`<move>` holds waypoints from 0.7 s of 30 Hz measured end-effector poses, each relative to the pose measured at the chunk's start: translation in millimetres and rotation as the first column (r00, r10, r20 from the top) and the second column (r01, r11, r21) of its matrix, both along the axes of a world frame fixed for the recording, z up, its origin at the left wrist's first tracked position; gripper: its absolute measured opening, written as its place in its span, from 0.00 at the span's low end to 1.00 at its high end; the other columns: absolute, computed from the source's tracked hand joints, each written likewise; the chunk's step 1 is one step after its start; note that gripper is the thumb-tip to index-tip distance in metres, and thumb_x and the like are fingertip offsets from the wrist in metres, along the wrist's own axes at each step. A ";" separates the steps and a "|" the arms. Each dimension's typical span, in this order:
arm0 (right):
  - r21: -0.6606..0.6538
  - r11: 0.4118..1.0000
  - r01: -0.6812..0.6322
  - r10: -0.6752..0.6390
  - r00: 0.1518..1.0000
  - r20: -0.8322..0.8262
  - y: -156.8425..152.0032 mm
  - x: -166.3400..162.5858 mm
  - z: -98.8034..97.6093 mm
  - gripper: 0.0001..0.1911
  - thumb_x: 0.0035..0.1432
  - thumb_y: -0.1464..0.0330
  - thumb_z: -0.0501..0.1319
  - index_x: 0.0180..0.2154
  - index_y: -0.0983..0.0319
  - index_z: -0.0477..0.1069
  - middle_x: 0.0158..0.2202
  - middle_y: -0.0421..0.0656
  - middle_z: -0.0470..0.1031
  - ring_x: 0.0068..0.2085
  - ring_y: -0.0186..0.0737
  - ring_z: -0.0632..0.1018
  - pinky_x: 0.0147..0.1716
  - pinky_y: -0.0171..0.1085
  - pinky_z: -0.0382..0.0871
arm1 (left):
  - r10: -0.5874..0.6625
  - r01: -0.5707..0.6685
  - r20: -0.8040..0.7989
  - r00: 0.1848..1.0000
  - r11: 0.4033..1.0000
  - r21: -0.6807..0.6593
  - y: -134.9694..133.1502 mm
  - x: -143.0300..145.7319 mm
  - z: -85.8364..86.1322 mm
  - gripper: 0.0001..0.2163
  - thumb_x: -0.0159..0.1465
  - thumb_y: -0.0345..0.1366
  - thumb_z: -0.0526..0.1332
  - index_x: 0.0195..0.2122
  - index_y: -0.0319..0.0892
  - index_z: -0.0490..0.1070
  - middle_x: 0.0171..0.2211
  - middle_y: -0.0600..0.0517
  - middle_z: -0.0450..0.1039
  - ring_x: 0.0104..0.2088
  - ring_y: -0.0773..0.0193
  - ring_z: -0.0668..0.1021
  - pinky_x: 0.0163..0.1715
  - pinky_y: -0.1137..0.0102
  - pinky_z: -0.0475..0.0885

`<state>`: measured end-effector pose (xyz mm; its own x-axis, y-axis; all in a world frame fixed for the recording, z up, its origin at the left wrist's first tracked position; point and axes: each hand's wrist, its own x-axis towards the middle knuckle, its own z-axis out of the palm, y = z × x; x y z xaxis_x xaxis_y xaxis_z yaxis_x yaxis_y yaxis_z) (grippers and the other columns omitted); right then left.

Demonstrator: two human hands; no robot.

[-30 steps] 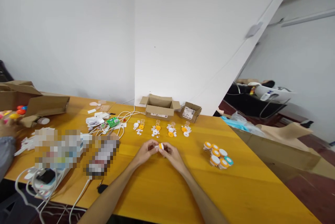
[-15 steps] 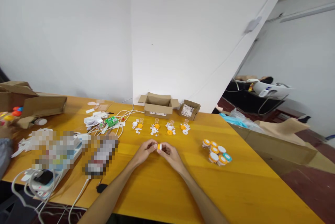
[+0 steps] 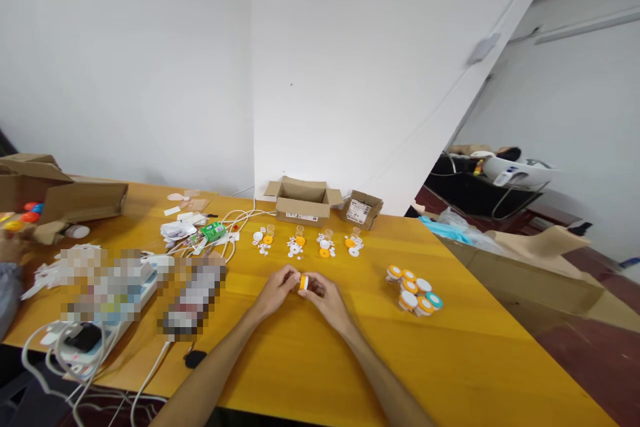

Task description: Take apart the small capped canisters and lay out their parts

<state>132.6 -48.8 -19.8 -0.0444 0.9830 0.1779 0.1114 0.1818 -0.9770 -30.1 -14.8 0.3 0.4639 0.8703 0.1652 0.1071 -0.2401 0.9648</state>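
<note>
Both of my hands meet above the middle of the yellow wooden table (image 3: 310, 360). My left hand (image 3: 277, 290) and my right hand (image 3: 324, 298) pinch one small orange and white round piece (image 3: 303, 282) between their fingertips. Behind them lie several little heaps of white and orange parts (image 3: 310, 244) in a row. To the right sits a cluster of small round orange and white capped pieces (image 3: 414, 292), one with a teal rim.
An open cardboard box (image 3: 303, 200) and a smaller one (image 3: 362, 208) stand by the wall. White cables (image 3: 227, 227), a power strip and blurred items lie at left. Another person's hand (image 3: 11, 247) is at the far left beside a large box (image 3: 60, 197).
My fingers have turned the small piece a little between them; the hands stay in the same spot. The view shifted slightly.
</note>
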 end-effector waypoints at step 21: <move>0.108 0.994 0.005 -0.020 0.990 0.138 -9.6 -1.8 7.1 0.15 0.52 0.54 0.64 0.36 0.59 0.73 0.31 0.41 0.77 0.32 0.41 0.75 0.35 0.38 0.71 | 0.109 -0.062 -0.225 0.968 0.977 0.204 -6.3 2.6 -11.3 0.18 0.68 0.53 0.46 0.29 0.46 0.63 0.25 0.55 0.68 0.26 0.63 0.69 0.32 0.69 0.64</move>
